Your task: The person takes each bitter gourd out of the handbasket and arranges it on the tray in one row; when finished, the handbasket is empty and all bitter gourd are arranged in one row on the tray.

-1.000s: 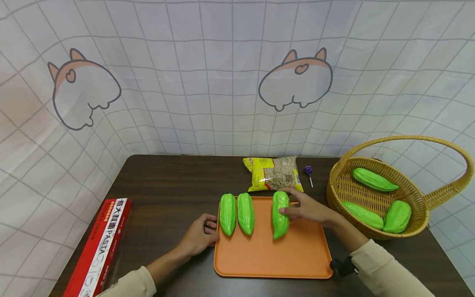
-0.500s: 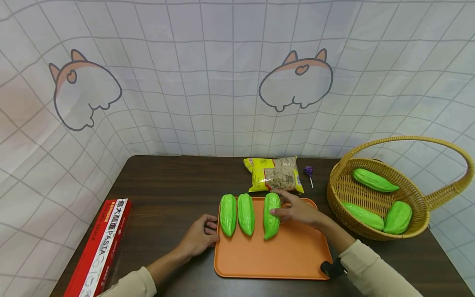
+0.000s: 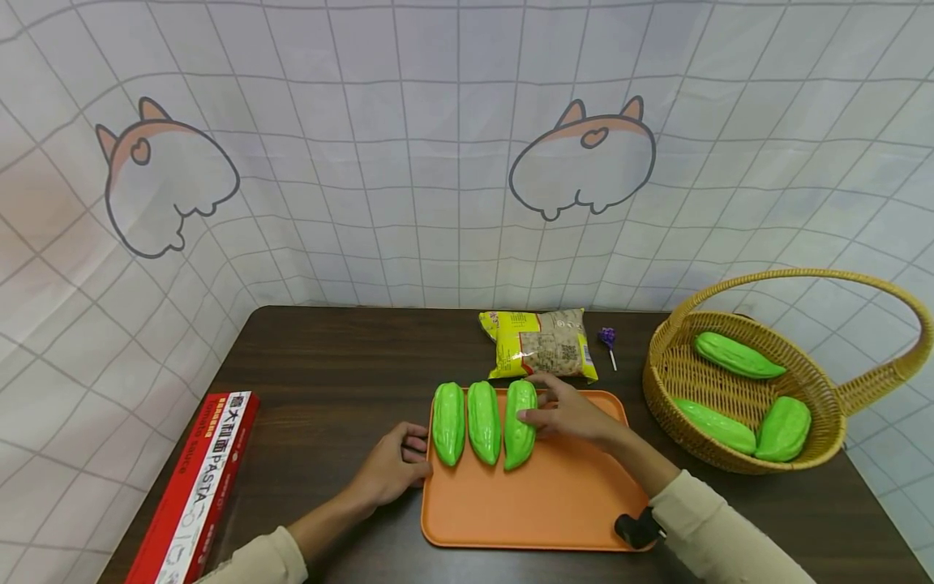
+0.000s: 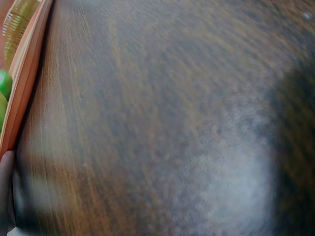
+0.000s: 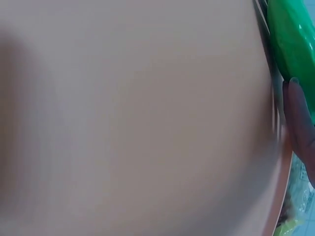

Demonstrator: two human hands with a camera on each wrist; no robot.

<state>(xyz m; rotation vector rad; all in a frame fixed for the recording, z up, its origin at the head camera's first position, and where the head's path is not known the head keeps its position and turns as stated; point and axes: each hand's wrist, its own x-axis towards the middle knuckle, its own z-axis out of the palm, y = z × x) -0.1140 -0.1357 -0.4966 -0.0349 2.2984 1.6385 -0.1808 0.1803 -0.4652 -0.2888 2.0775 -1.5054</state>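
Observation:
On the orange tray (image 3: 533, 507), my right hand (image 3: 572, 412) grips a glossy, lumpy green bitter melon (image 3: 520, 442). Its thumb lies on the right side, and its fingers reach over the far end, partly hidden. In the right wrist view, a finger (image 5: 299, 118) presses against the green bitter melon (image 5: 294, 42). Two similar melons lie to its left, a middle one (image 3: 484, 422) and a leftmost one (image 3: 448, 423), all lengthwise side by side. My left hand (image 3: 390, 464), fingers loosely bent, touches the tray's left edge from outside; in the left wrist view a digit (image 4: 7, 189) meets the tray wall.
A wicker basket (image 3: 667, 426) with a tall handle stands at right, holding three green melons. Behind the tray lie a yellow snack bag (image 3: 543, 345) and a purple lollipop (image 3: 607, 337). A red pasta box (image 3: 193, 487) lies at left on the dark table (image 3: 328, 365).
My right hand has moved left across the tray with its bitter melon, narrowing the gap to the middle one. My left hand and the tray have stayed in place.

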